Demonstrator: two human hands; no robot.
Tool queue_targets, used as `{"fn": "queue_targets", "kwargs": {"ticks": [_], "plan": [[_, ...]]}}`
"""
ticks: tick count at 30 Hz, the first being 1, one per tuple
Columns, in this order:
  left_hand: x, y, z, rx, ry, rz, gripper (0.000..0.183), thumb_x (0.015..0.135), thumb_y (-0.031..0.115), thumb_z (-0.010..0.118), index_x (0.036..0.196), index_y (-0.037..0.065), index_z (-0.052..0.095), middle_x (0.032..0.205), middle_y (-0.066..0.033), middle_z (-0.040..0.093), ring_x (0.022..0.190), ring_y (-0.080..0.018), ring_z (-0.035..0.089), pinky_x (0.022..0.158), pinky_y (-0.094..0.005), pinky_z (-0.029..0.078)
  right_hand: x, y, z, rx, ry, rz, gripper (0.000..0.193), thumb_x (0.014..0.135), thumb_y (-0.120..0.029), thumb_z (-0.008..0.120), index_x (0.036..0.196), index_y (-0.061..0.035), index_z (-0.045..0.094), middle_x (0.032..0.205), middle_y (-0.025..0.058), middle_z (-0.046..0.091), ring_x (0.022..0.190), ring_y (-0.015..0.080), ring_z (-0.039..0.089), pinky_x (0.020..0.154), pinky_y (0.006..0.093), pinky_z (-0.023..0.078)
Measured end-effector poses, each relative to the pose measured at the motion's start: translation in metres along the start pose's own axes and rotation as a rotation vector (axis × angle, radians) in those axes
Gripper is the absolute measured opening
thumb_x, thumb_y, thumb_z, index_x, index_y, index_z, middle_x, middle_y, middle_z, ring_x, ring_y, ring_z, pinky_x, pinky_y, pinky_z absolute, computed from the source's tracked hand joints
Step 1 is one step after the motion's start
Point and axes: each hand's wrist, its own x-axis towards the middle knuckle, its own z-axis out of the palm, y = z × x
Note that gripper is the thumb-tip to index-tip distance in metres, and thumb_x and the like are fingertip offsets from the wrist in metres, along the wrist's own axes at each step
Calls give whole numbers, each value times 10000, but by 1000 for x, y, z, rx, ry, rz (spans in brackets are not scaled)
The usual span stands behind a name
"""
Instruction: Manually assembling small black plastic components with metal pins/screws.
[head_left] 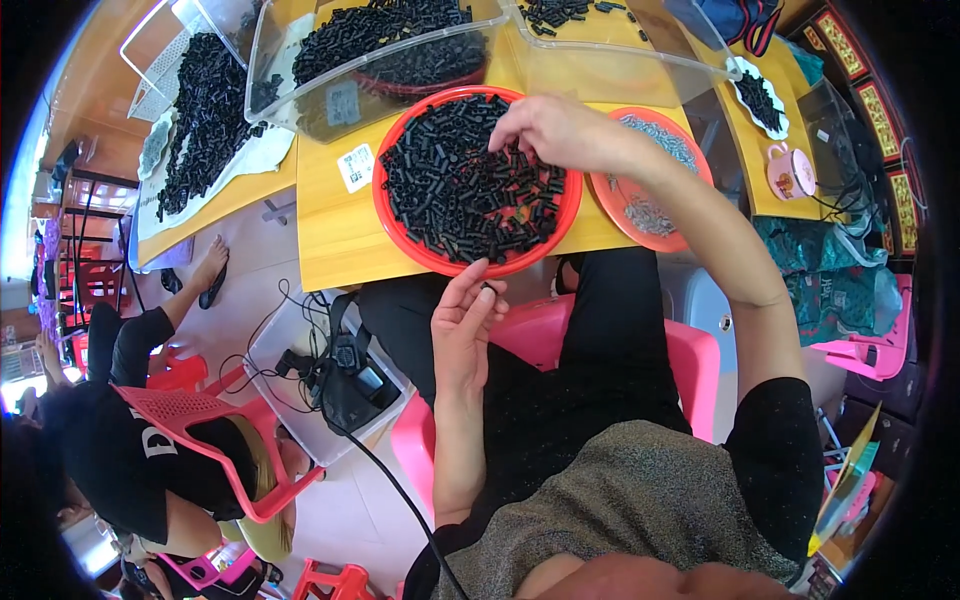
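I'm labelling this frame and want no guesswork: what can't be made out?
Head view:
Right hand: whether it holds a piece; the hand itself blocks this.
Dark piece in the left hand: full shape; the grip covers it.
Silvery parts: individual shapes; too small, some behind the right forearm.

Before you is a yellow, wood-grained table (325, 240). On it, near your edge, sits a round red basin (379, 195), with an orange plate (688, 200) just right of it and a white label (356, 168) left; two clear plastic bins (320, 122) stand beyond.
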Motion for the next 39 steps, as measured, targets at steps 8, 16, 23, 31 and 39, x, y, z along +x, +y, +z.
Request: {"fn": "queue_targets", "kwargs": {"ticks": [8, 16, 23, 31, 39], "plan": [[1, -1, 1, -7, -13, -1, 353, 879, 22, 580, 1230, 26, 544, 975, -79, 644, 775, -113, 597, 716, -221, 490, 4, 14, -17, -108, 59, 28, 298, 796, 60, 447, 1003, 8, 655, 896, 137, 668, 787, 214, 627, 746, 323, 509], [1, -2, 0, -3, -9, -4, 352, 877, 28, 587, 1227, 23, 546, 975, -79, 644, 774, -112, 598, 713, -217, 486, -1, 18, -15, -152, 60, 55, 268, 792, 39, 492, 997, 0, 659, 911, 147, 665, 822, 258, 623, 778, 339, 494], [1, -2, -1, -11, 4, -7, 348, 877, 33, 590, 1223, 24, 549, 974, -78, 644, 773, -112, 600, 713, -218, 486, -33, -8, 0, -111, -164, -137, 123, 778, -89, 637, 881, -25, 661, 828, 114, 610, 846, 282, 595, 778, 376, 476], [1, -2, 1, -18, -4, -12, 334, 875, 39, 597, 1207, 32, 562, 968, -75, 647, 777, -115, 602, 731, -232, 493, -45, 9, 10, -197, -37, -29, 83, 758, -67, 614, 807, -13, 654, 843, 147, 596, 853, 326, 590, 749, 420, 469], [2, -1, -1, -22, 0, -9, 328, 877, 33, 592, 1203, 25, 563, 966, -77, 646, 777, -117, 603, 722, -231, 489, -50, -3, 6, -162, -75, -15, 78, 747, -43, 612, 811, -9, 640, 843, 143, 591, 856, 331, 591, 729, 423, 472]]}}
